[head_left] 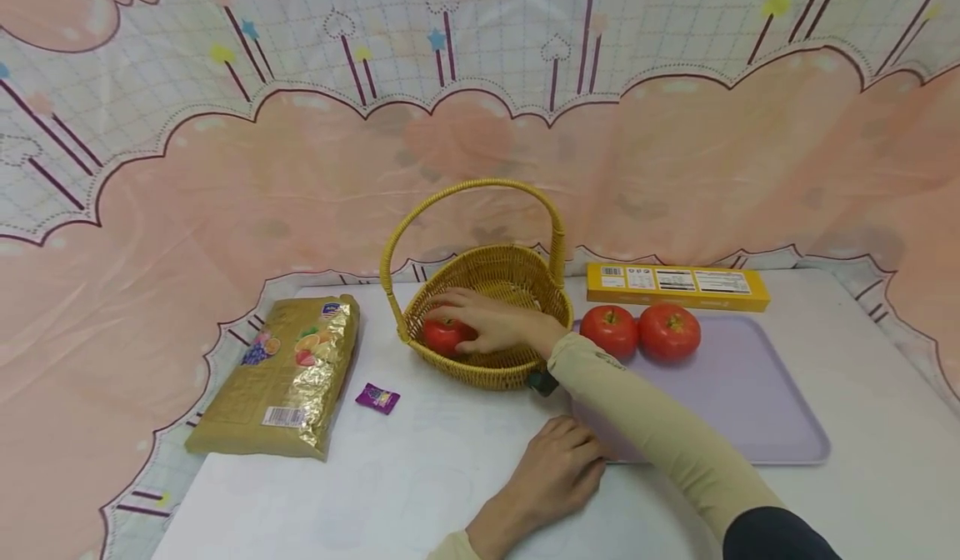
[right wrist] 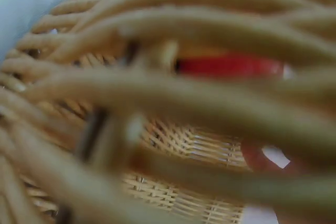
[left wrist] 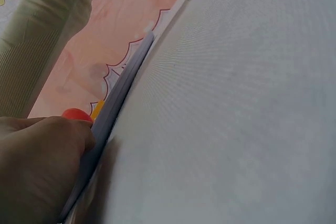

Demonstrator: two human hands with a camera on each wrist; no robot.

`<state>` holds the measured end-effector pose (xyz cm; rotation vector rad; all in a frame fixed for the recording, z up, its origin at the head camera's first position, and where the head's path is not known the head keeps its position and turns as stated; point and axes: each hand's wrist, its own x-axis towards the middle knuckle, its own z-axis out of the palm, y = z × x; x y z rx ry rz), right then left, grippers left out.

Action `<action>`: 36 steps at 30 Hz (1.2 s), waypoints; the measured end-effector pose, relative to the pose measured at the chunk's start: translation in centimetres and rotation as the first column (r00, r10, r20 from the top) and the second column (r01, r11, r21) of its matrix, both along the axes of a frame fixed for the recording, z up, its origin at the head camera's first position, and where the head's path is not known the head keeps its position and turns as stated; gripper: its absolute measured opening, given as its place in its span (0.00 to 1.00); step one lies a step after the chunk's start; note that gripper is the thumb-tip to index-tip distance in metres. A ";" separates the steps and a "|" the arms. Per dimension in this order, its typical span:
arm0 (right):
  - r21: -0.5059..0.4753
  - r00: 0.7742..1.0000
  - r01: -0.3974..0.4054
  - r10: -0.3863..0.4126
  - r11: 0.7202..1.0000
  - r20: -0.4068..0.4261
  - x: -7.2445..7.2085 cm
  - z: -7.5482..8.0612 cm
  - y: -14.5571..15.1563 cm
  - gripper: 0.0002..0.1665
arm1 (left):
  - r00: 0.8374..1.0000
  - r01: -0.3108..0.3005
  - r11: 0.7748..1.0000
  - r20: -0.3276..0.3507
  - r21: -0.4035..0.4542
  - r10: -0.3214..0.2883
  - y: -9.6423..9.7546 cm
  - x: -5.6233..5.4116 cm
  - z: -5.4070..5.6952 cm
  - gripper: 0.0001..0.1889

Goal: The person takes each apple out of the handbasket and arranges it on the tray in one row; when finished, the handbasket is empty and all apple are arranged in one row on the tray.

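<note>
My right hand [head_left: 491, 318] reaches into a yellow wicker basket [head_left: 487, 377] with a tall handle. Its fingers curl round a red apple [head_left: 444, 339] at the left side of the basket. In the right wrist view, the woven wall of the basket [right wrist: 173, 90] fills the foreground, and red [right wrist: 231, 65] shows through its gaps. My left hand [head_left: 558, 468] grips the front left corner of a lilac tray [head_left: 750, 393], fingers bent at the rim. Two more red apples [head_left: 670, 332] sit side by side at the tray's back left.
Left of the basket lies a gold fruit-printed bag [head_left: 281, 377], with a small purple wrapped candy [head_left: 377, 398] beside it. A long yellow box [head_left: 675, 287] lies behind the tray. A dark green object [head_left: 542, 382] sits between basket and tray. A patterned cloth [head_left: 337, 168] hangs behind.
</note>
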<state>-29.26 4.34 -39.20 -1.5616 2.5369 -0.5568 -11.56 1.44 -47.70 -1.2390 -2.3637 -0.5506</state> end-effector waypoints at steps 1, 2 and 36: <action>0.018 1.000 -0.002 0.002 1.000 -0.003 0.0 0.0 -0.1 0.36 | 1.000 -0.002 1.000 -0.002 -0.001 0.002 0.0 0.0 0.0 0.04; 0.038 1.000 0.000 0.000 0.999 0.001 0.0 0.0 -0.3 0.37 | 1.000 -0.004 1.000 -0.004 -0.002 0.004 0.0 0.0 0.0 0.04; 0.035 0.994 0.072 -0.075 0.997 0.077 -0.1 -0.4 -0.3 0.36 | 1.000 -0.013 1.000 -0.006 -0.013 0.013 -0.1 0.0 0.0 0.03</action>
